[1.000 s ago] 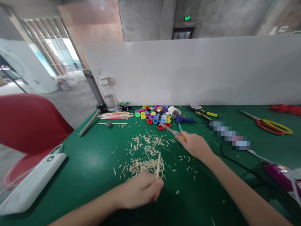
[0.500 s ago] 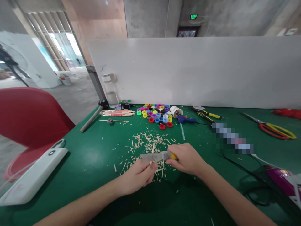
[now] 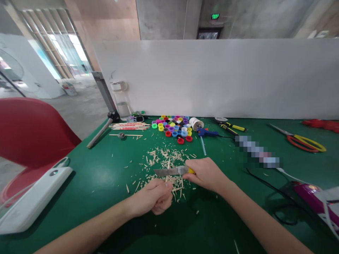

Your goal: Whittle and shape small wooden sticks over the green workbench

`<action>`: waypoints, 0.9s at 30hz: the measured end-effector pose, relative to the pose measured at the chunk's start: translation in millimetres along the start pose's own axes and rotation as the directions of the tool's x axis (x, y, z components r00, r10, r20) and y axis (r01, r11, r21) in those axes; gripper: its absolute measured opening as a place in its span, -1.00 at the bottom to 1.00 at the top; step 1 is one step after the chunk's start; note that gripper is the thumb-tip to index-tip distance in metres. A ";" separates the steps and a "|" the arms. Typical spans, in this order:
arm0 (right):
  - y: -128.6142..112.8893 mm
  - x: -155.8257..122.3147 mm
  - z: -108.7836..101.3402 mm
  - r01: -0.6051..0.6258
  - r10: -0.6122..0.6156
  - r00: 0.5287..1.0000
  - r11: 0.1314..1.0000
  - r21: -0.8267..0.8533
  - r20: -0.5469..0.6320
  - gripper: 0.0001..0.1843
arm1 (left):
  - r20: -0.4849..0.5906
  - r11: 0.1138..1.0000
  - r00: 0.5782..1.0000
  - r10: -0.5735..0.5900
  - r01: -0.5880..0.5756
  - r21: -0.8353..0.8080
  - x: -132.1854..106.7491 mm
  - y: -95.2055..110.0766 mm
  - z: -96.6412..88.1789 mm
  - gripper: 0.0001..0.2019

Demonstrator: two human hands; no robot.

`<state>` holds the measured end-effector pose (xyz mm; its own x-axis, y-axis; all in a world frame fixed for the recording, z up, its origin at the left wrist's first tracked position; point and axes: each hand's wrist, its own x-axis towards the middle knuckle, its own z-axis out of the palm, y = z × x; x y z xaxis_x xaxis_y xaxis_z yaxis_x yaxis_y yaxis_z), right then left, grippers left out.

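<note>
My left hand (image 3: 153, 197) is closed in a fist around a thin wooden stick (image 3: 167, 168) that points up and away from me. My right hand (image 3: 206, 173) grips the yellow handle of a utility knife (image 3: 171, 171). Its blade lies level, pointing left, and crosses the stick just above my left fist. Beneath both hands a heap of pale wood shavings (image 3: 165, 164) is scattered over the green table (image 3: 100, 176).
Coloured plastic rings (image 3: 173, 127), a white spool (image 3: 196, 124), a blue glue gun (image 3: 208, 133), wooden sticks (image 3: 129, 126) and a hammer (image 3: 102, 132) lie at the back. Scissors (image 3: 302, 140) sit far right, a white device (image 3: 29, 201) at the left edge, cables and a purple tool (image 3: 315, 201) on the right.
One second ago my right hand held the knife out toward the rings. It has come back to the stick, and the blade now lies across it above my left fist.
</note>
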<state>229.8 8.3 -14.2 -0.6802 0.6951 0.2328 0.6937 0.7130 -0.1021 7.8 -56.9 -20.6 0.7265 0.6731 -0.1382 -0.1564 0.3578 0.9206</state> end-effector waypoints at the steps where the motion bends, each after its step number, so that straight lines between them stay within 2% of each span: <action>1: -0.9 0.8 0.8 -0.004 0.004 1.000 1.000 -0.001 0.003 -0.45 | 0.014 0.999 1.000 0.003 -0.002 -0.051 0.2 0.5 -0.7 -0.48; 6: -0.6 7.1 4.7 -0.018 0.018 1.000 1.000 0.001 0.023 -0.44 | 0.025 0.977 1.000 0.011 -0.005 -0.211 -0.5 2.2 -1.0 -0.54; 8: 7.1 9.8 4.2 -0.064 0.063 0.997 0.998 0.021 0.053 -0.45 | 0.046 0.984 0.999 0.014 -0.006 -0.178 -2.4 0.3 3.7 -0.53; 10: 18.9 10.0 2.1 -0.205 0.202 0.976 0.978 0.034 0.088 -0.45 | 0.107 0.998 0.994 -0.005 0.012 -0.064 -4.6 -2.5 10.0 -0.50; 11: 24.5 8.9 0.8 -0.258 0.254 0.963 0.965 0.038 0.086 -0.46 | 0.169 0.999 0.985 -0.029 0.036 -0.039 -5.3 -3.6 12.5 -0.50; 12: 29.0 7.1 -0.3 -0.278 0.276 0.960 0.960 0.039 0.044 -0.48 | 0.160 0.999 0.987 -0.029 0.034 -0.024 -5.5 -4.4 13.9 -0.47; 14: 32.2 2.9 -1.3 -0.272 0.275 0.961 0.958 0.085 -0.027 -0.50 | 0.083 1.000 0.997 -0.007 0.004 0.028 -4.3 -4.3 12.5 -0.45; 16: 27.3 -0.3 -0.1 -0.208 0.217 0.975 0.969 0.130 -0.057 -0.51 | 0.012 1.000 1.000 0.017 -0.017 -0.014 -1.5 -2.6 7.3 -0.46; 21: 4.0 -2.1 4.4 -0.010 0.019 0.999 0.982 0.187 -0.044 -0.51 | -0.106 0.997 0.994 0.024 -0.031 -0.068 5.0 -1.2 -0.5 -0.49; 23: -2.2 -1.8 4.5 0.020 -0.016 1.000 0.986 0.168 -0.023 -0.55 | -0.168 0.999 0.985 0.031 -0.032 -0.002 6.3 -3.1 -0.2 -0.49; 27: -8.7 -0.6 3.7 0.010 -0.012 1.000 0.994 0.111 0.016 -0.60 | -0.258 0.967 0.963 0.082 -0.015 0.254 6.6 -6.1 -0.1 -0.48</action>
<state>223.3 2.0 -17.0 -0.6923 0.6877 0.2186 0.6561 0.7260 -0.2062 13.5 -54.6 -27.1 0.5140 0.8443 -0.1514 0.0079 0.1718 0.9851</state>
